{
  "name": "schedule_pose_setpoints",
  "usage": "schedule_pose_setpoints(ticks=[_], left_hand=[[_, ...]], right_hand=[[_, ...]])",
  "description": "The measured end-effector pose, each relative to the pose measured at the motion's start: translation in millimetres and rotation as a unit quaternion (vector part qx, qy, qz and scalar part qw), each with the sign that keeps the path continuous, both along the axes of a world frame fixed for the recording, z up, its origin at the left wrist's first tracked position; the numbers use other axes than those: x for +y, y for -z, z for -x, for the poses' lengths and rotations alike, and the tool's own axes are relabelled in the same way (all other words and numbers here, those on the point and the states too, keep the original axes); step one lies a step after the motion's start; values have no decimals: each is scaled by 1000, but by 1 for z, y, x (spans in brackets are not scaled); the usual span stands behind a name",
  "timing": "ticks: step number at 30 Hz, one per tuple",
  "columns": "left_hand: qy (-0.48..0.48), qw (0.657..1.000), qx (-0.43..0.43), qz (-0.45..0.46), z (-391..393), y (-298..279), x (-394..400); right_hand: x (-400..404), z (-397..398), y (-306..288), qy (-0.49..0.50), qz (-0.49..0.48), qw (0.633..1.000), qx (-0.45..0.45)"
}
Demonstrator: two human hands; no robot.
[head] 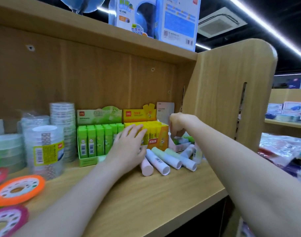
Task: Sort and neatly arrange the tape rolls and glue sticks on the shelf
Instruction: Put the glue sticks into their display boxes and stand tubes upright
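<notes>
Several pastel glue sticks lie loose on the wooden shelf in front of a yellow display box of glue sticks. A green box of glue sticks stands to its left. My left hand rests flat with fingers apart, over the left end of the loose sticks and against the yellow box. My right hand is curled, fingers pointing down into a small pale box at the far right; what it holds is hidden. Stacks of clear tape rolls stand at the left.
An orange tape roll and a pink one lie flat at the front left. The shelf's side panel walls off the right. A globe box stands on the shelf above. Plastic-wrapped goods lie further right.
</notes>
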State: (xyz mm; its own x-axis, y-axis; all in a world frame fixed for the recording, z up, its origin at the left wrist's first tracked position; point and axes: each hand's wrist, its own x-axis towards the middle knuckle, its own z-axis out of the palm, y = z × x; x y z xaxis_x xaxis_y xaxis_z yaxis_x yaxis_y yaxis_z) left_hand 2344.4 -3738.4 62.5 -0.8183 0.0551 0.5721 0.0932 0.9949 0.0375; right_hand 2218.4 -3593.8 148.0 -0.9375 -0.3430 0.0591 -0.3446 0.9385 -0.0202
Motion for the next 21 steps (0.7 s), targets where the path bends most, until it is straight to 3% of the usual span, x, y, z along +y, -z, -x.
schedule_pose_setpoints(ticks=[12,17,21], left_hand=[[-8,1000,-15,-15,-4,-1,4],[-6,1000,-23,-16,-5,-1,4],[-7,1000,-23,-12,-5,-1,4]], right_hand=[[3,-4,8,39,-51,998,-5],[2,-11,5,55,-121,991,2],[-1,-11,4,57,-106,993,-11]])
